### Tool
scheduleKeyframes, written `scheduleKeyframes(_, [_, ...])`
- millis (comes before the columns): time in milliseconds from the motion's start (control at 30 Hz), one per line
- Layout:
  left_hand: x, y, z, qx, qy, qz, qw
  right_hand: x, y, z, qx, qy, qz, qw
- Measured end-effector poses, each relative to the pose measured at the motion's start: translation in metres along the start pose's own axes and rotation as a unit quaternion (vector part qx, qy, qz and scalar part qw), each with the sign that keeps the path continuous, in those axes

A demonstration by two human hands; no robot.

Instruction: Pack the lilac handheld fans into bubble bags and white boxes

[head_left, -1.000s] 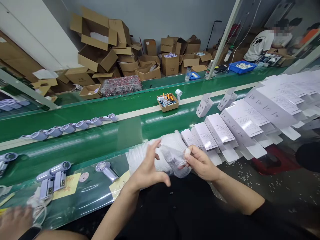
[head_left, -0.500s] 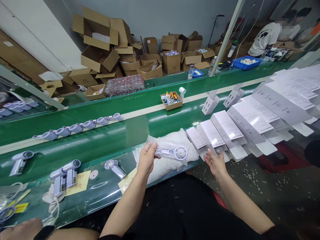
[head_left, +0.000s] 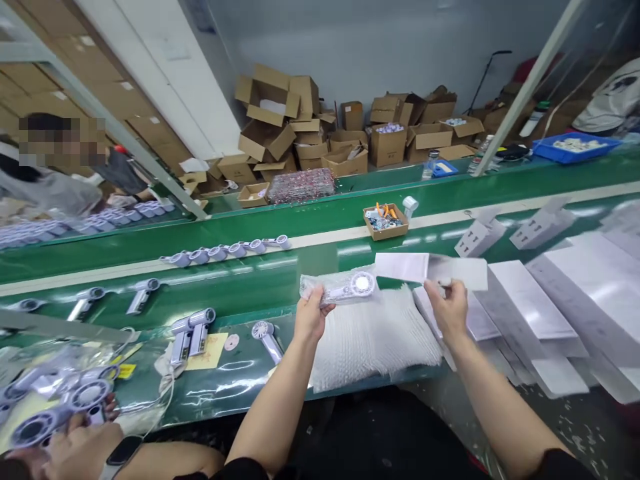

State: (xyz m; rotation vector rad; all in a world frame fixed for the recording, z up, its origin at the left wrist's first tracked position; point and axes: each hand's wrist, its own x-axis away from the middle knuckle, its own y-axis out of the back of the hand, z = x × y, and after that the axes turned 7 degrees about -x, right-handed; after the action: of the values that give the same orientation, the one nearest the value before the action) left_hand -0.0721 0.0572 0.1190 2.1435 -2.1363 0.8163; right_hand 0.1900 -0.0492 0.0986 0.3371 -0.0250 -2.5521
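My left hand (head_left: 311, 315) grips the handle end of a lilac handheld fan (head_left: 345, 288) wrapped in a clear bubble bag. In my right hand (head_left: 449, 308) is a white carton (head_left: 403, 266), held by its flap end and lying sideways above the bench. The fan's round head points right, close to the carton's left end, apart or just touching; I cannot tell which. Beneath both lies a stack of white bubble bags (head_left: 370, 340). An unwrapped lilac fan (head_left: 267, 339) rests on the bench left of my left forearm.
Rows of white cartons (head_left: 533, 300) spread to the right. A small parts box (head_left: 386, 222) and a line of fans (head_left: 217, 252) sit on the green belt. At lower left, a co-worker's hand (head_left: 83, 440) holds fans. Another person (head_left: 55, 173) is across the line.
My right hand has picked up a carton from the row and brought it up beside the bagged fan. The view has swung left. The co-worker's hands now hold fans.
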Motion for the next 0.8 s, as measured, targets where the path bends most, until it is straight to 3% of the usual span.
scheduleKeyframes(67, [-0.008,-0.010,-0.007,0.000,-0.046,0.011,0.999,-0.049,-0.033,0.000,0.091,0.047,0.070,0.992])
scheduleKeyframes(167, [-0.028,-0.035,-0.013,-0.014,-0.109,0.022,0.994,-0.102,-0.081,-0.010,0.065,0.051,0.252,0.964])
scheduleKeyframes(233, [-0.048,-0.058,-0.011,-0.043,-0.147,0.030,0.988,-0.120,-0.104,-0.024,0.022,0.036,0.344,0.938])
scheduleKeyframes(333, [-0.082,-0.090,-0.001,-0.170,-0.234,0.023,0.957,-0.127,-0.123,-0.050,-0.014,0.011,0.395,0.918])
scheduleKeyframes(367, [-0.093,-0.097,0.004,-0.241,-0.274,0.020,0.931,-0.127,-0.126,-0.058,-0.024,0.000,0.404,0.915])
scheduleKeyframes(433, [-0.111,-0.103,0.011,-0.397,-0.356,0.038,0.845,-0.127,-0.129,-0.072,-0.044,-0.025,0.414,0.909])
scheduleKeyframes(533, [-0.122,-0.097,0.011,-0.578,-0.442,0.150,0.669,-0.129,-0.133,-0.083,-0.065,-0.059,0.418,0.904])
scheduleKeyframes(633, [-0.122,-0.097,-0.002,-0.683,-0.455,0.250,0.514,-0.132,-0.135,-0.087,-0.080,-0.076,0.429,0.896])
scheduleKeyframes(700, [-0.122,-0.112,-0.014,-0.729,-0.434,0.270,0.456,-0.133,-0.135,-0.086,-0.079,-0.071,0.444,0.890])
scheduleKeyframes(800, [-0.129,-0.154,-0.022,-0.764,-0.394,0.309,0.408,-0.132,-0.133,-0.083,-0.049,-0.052,0.448,0.891])
